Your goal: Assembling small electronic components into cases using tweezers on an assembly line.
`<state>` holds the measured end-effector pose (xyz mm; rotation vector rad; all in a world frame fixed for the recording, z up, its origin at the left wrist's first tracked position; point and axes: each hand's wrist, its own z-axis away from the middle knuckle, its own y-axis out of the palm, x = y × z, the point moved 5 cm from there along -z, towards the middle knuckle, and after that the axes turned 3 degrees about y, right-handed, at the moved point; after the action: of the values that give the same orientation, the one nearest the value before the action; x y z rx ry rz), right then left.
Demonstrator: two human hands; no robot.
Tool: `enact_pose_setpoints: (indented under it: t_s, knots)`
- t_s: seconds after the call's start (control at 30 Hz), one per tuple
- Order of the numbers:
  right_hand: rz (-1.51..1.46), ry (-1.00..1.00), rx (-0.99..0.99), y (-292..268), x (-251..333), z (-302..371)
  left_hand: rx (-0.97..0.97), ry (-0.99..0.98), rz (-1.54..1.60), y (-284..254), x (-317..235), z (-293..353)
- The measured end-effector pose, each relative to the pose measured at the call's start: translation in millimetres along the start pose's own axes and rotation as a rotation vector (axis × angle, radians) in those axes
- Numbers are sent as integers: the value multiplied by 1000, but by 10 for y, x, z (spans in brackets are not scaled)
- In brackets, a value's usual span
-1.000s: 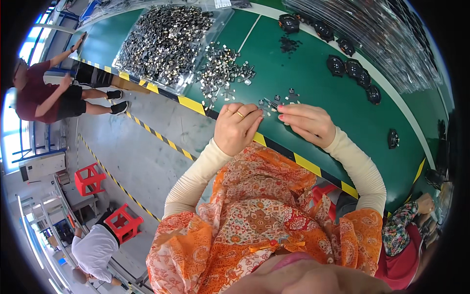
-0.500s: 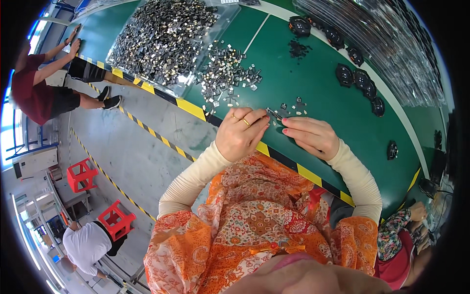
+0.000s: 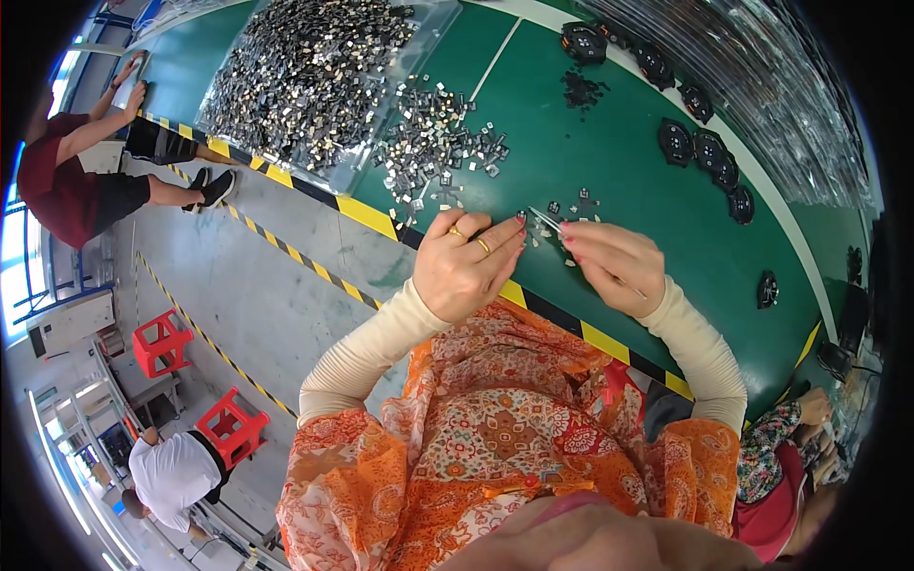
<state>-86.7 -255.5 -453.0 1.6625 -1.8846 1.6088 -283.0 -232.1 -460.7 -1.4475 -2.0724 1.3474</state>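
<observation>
My left hand (image 3: 468,262) is pinched over the near edge of the green table, with a small black part (image 3: 522,216) at its fingertips. A pair of metal tweezers (image 3: 546,220) is gripped in my right hand (image 3: 617,266); its tips point left, close to that part. The rear end of the tweezers sticks out below my right palm. Around the tips lie a few small pale pieces (image 3: 536,236) and small black parts (image 3: 585,201). To the left of them spreads a loose pile of small black and pale parts (image 3: 443,143).
A large heap of similar parts (image 3: 295,86) rests on a clear plastic sheet (image 3: 419,52). Black watch-like cases (image 3: 709,152) stand in groups on the right, near long clear plastic strips (image 3: 743,86). Black crumbs (image 3: 581,90) lie farther back. Other people are left and lower right.
My right hand has shifted slightly right and turned, so the tweezers now show more clearly, tips a little apart from my left fingers. My left hand stays nearly in place.
</observation>
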Motion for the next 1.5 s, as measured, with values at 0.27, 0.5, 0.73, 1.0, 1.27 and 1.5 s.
enact_pose_setpoints:
  t_s: [0.27,0.5,0.73,1.0,1.27,1.5]
  knots:
    - [6,-5,3,25,5,-23,-22,-8,36,21,37,20]
    - [15,-49,30,28,38,-56,-50,-17,74,40,54,34]
    - [6,-21,81,54,21,-46,-30,19,27,35,34,31]
    - [-5,-8,66,56,18,-39,-62,-13,18,31,27,50]
    - [-28,10,42,52,3,-32,-25,3,-5,17,26,21]
    - [-19,12,25,46,21,-45,-39,-5,38,21,49,36]
